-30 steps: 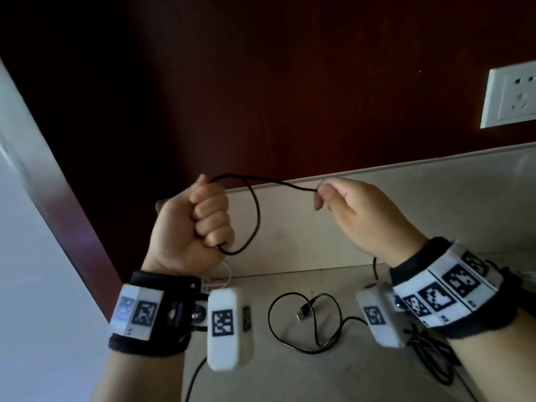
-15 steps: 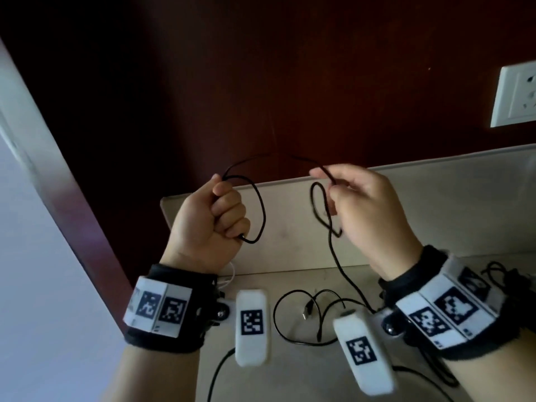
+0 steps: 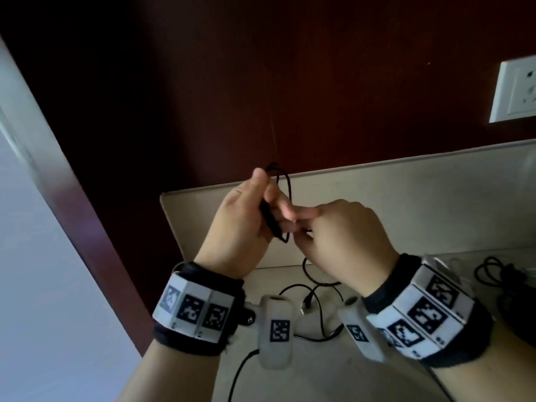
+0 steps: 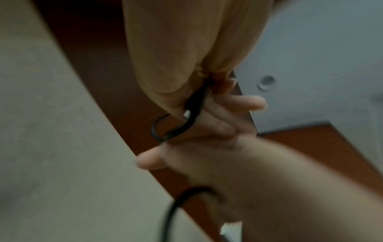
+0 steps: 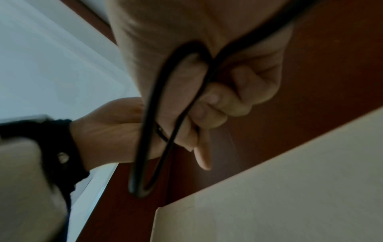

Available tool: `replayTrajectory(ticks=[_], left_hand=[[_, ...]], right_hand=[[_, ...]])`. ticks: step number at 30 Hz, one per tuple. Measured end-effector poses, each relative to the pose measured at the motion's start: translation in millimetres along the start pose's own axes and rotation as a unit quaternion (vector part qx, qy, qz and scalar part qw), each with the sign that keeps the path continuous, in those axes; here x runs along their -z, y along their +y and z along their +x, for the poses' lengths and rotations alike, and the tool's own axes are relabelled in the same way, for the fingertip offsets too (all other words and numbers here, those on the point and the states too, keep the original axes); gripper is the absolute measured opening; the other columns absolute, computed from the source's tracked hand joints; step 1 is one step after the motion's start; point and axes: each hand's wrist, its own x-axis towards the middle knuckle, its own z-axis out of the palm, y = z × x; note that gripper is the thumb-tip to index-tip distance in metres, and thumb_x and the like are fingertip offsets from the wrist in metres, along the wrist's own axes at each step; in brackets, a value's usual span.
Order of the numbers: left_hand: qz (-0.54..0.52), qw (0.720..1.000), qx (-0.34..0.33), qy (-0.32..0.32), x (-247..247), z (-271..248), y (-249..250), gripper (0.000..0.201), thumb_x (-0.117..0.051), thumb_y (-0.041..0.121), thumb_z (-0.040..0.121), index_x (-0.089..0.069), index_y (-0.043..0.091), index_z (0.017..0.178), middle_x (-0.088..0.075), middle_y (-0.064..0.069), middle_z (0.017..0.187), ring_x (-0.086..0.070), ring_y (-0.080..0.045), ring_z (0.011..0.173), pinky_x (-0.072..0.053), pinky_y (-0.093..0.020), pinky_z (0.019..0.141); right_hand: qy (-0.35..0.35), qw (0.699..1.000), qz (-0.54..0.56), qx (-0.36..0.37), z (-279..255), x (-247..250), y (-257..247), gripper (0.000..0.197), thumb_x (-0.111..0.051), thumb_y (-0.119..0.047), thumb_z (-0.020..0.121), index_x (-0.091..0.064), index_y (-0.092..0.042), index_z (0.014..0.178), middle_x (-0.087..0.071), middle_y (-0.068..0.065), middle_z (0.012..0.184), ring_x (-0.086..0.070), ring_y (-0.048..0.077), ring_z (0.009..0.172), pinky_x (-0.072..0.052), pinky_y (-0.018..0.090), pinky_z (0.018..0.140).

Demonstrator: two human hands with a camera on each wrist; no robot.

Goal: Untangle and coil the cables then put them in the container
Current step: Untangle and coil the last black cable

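A thin black cable [image 3: 271,216] is gathered in narrow loops in my left hand [image 3: 240,219], held up in front of the beige ledge. My right hand [image 3: 345,236] is pressed up against it, fingers curled on the same cable and forefinger stretched towards the left palm. The right wrist view shows a long loop of the cable [image 5: 149,131] hanging past both hands. In the left wrist view the cable [image 4: 193,108] is pinched where the hands meet. The slack drops to the table, ending in a USB plug [image 3: 304,306].
A second tangle of black cable [image 3: 493,271] lies on the table at the right. The beige table [image 3: 319,372] has a raised back ledge [image 3: 420,198] against a dark wood wall. A white wall socket [image 3: 516,91] sits at the upper right.
The hands, held apart a second ago with cable stretched between them, have come together. The right hand has carried its loop over to the bundle in the left hand.
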Motion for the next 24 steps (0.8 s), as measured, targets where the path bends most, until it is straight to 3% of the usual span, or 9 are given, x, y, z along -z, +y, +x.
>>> replayTrajectory(ticks=[2, 5, 7, 11, 15, 18, 20, 22, 24], left_hand=[[0.062, 0.996, -0.059, -0.013, 1, 0, -5, 0.043, -0.026, 0.032, 0.107, -0.039, 0.011, 0.071, -0.056, -0.007, 0.053, -0.072, -0.028, 0.068, -0.059, -0.038, 0.067], [0.156, 0.977, -0.143, -0.013, 10, 3, -8, 0.046, -0.03, 0.038, 0.104, -0.05, 0.016, 0.069, -0.062, -0.008, 0.062, -0.071, -0.032, 0.079, -0.052, -0.055, 0.092], [0.194, 0.967, -0.162, -0.017, 10, 2, -10, 0.049, -0.031, 0.037, 0.103, -0.062, 0.022, 0.068, -0.07, -0.011, 0.072, -0.073, -0.03, 0.086, -0.055, -0.044, 0.089], [0.308, 0.936, -0.17, 0.007, 8, 3, -14, 0.051, -0.03, 0.023, 0.107, -0.069, 0.0, 0.083, -0.075, -0.01, 0.081, -0.071, -0.009, 0.079, -0.05, -0.016, 0.073], [0.389, 0.906, -0.159, 0.051, 20, 8, -16, 0.046, -0.034, 0.035, 0.107, -0.068, 0.016, 0.083, -0.076, 0.0, 0.083, -0.072, -0.011, 0.084, -0.053, -0.028, 0.075], [0.459, 0.87, -0.147, 0.106, 33, 12, -17, 0.047, -0.034, 0.036, 0.107, -0.066, 0.02, 0.076, -0.074, 0.004, 0.073, -0.069, -0.005, 0.076, -0.054, -0.031, 0.079], [0.458, 0.866, -0.151, 0.133, 41, 14, -15, 0.052, -0.033, 0.033, 0.107, -0.065, 0.017, 0.07, -0.073, 0.004, 0.065, -0.068, -0.006, 0.071, -0.051, -0.03, 0.078], [0.434, 0.877, -0.14, 0.152, 48, 16, -12, 0.055, -0.032, 0.033, 0.108, -0.064, 0.01, 0.07, -0.073, 0.004, 0.062, -0.068, -0.009, 0.072, -0.049, -0.029, 0.083], [0.42, 0.888, -0.124, 0.14, 49, 16, -10, 0.056, -0.03, 0.032, 0.108, -0.065, 0.01, 0.07, -0.073, 0.003, 0.064, -0.071, -0.011, 0.075, -0.048, -0.031, 0.084]], right_hand=[[0.002, 1.0, -0.019, 0.015, -2, 1, -3, 0.02, -0.056, -0.034, 0.091, -0.072, -0.026, 0.08, -0.035, -0.008, 0.055, -0.035, 0.019, 0.048, -0.028, 0.027, 0.047], [-0.046, 0.999, -0.003, 0.001, -3, 10, -7, 0.025, -0.053, -0.036, 0.094, -0.069, -0.026, 0.111, -0.039, -0.009, 0.06, -0.046, 0.02, 0.057, -0.033, 0.028, 0.053], [-0.061, 0.997, 0.038, 0.011, -4, 15, -11, 0.021, -0.053, -0.03, 0.095, -0.065, -0.02, 0.108, -0.04, -0.009, 0.064, -0.05, 0.018, 0.059, -0.035, 0.025, 0.054], [-0.073, 0.991, 0.11, 0.019, -6, 14, -16, 0.011, -0.057, -0.011, 0.09, -0.059, -0.015, 0.1, -0.055, -0.004, 0.072, -0.056, 0.013, 0.062, -0.04, 0.019, 0.053], [-0.039, 0.956, 0.285, -0.063, -1, 8, -16, 0.035, -0.066, -0.006, 0.085, -0.058, -0.024, 0.114, -0.068, -0.011, 0.098, -0.064, 0.002, 0.082, -0.052, 0.015, 0.073], [-0.06, 0.896, 0.421, -0.126, 2, 14, -18, 0.036, -0.076, -0.019, 0.083, -0.053, -0.03, 0.109, -0.073, -0.011, 0.09, -0.066, 0.0, 0.07, -0.047, 0.01, 0.06], [-0.132, 0.869, 0.452, -0.155, 5, 21, -11, 0.028, -0.07, -0.024, 0.089, -0.054, -0.03, 0.11, -0.076, -0.01, 0.085, -0.066, 0.002, 0.061, -0.045, 0.013, 0.051], [-0.198, 0.888, 0.392, -0.136, 7, 24, 0, 0.017, -0.06, -0.021, 0.095, -0.057, -0.029, 0.11, -0.076, -0.011, 0.08, -0.058, 0.0, 0.05, -0.042, 0.014, 0.049], [-0.193, 0.935, 0.286, -0.077, 8, 24, 10, 0.02, -0.052, -0.013, 0.098, -0.064, -0.026, 0.106, -0.074, -0.012, 0.076, -0.054, -0.002, 0.046, -0.038, 0.011, 0.049]])
